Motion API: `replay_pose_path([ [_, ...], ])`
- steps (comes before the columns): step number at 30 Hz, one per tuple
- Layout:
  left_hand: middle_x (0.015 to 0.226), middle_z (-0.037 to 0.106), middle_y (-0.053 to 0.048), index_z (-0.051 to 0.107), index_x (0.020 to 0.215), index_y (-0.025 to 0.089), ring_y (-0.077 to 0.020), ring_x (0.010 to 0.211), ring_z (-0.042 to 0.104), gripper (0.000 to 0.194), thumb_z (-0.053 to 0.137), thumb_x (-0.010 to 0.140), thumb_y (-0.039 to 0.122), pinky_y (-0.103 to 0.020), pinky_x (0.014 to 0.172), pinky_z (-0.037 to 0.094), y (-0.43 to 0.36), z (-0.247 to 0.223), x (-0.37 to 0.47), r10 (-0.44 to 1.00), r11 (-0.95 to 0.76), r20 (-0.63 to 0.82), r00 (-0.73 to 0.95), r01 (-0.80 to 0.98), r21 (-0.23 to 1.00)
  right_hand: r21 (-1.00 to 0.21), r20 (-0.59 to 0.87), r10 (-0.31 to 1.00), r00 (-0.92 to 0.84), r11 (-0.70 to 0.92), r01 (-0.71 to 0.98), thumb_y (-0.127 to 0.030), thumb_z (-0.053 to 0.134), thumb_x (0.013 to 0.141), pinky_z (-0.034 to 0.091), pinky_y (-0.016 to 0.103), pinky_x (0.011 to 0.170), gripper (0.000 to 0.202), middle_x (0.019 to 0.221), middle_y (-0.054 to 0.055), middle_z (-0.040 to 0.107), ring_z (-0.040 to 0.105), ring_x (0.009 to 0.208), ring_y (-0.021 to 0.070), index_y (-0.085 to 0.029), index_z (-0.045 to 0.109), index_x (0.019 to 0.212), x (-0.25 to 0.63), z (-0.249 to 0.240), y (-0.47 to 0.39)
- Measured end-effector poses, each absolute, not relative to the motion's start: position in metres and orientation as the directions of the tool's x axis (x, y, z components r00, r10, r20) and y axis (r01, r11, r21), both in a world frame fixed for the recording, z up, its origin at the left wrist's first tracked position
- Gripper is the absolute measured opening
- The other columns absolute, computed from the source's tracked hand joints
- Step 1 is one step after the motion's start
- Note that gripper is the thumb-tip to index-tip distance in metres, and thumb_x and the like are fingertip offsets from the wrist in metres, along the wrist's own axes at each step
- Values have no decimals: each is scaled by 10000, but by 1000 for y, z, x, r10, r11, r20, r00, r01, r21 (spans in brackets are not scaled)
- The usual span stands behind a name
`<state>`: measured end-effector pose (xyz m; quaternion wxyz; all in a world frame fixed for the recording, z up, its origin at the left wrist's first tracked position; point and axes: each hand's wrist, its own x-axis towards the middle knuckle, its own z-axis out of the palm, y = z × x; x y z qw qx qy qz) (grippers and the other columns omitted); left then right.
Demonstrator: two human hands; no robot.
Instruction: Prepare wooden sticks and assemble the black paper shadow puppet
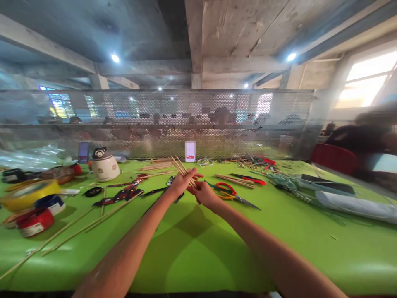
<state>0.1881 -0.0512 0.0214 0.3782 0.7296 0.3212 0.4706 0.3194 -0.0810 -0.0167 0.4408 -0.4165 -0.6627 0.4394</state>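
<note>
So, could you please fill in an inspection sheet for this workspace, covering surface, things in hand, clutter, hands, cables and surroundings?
Surface: green tabletop, with glare near the front left.
Things in hand: bundle of thin sticks, held tilted above the tabletop.
Clutter: yellow tape roll, red tape roll and white container at left; scissors and white roll at right.
Hands: left hand grips the bundle; right hand is at its lower end, fingers partly hidden.
Cables: none certain; a white coil at the back is unclear.
Surroundings: perforated screen behind; blurred person and red chair at right.
</note>
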Motion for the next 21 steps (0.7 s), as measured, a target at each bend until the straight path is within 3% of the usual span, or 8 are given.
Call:
replay_pose_path([
  [4,1115,710,-100,741,1059,171,-227,1015,637,342,623,877,435,-319,894,495,-78,35,195,725,-554,447,523,58,831,-968,171,911,-376,227,108,-533,673,777,235,212,379,385,465,-114,327,300,388,71,-228,442,735,324,-14,-87],
  [7,1147,687,-101,687,1176,192,-220,1055,625,345,628,891,379,-332,922,490,-85,40,195,727,-471,458,511,-115,875,-980,122,886,-447,178,85,-510,693,773,195,215,361,387,439,-118,326,247,369,64,-231,434,699,325,-11,-90],
  [11,929,672,-76,678,1045,159,-181,858,643,308,577,916,420,-335,820,531,-77,43,187,827,-189,375,420,-420,888,-992,80,888,-452,117,54,-459,727,761,160,223,379,445,422,-102,329,231,379,48,-223,390,591,326,-8,-91],
  [14,684,560,-3,637,854,153,-138,672,598,272,608,889,421,-305,721,538,-71,44,183,878,-30,279,389,-537,843,-998,61,897,-439,57,-22,-442,724,744,150,223,406,399,464,-120,300,217,399,47,-222,402,659,328,-3,-93],
  [16,641,523,14,610,845,157,-133,632,589,282,602,884,436,-309,707,544,-71,44,184,884,-48,281,373,-526,849,-996,64,898,-436,32,-82,-437,708,734,145,224,420,379,496,-129,273,201,413,49,-227,393,706,331,0,-93],
  [21,811,678,-71,611,1000,125,-188,757,682,292,655,830,358,-344,761,557,-73,35,191,866,-203,323,382,-322,925,-986,106,913,-393,46,-159,-407,724,671,193,228,439,362,538,-113,325,243,435,56,-214,439,783,343,0,-86],
])
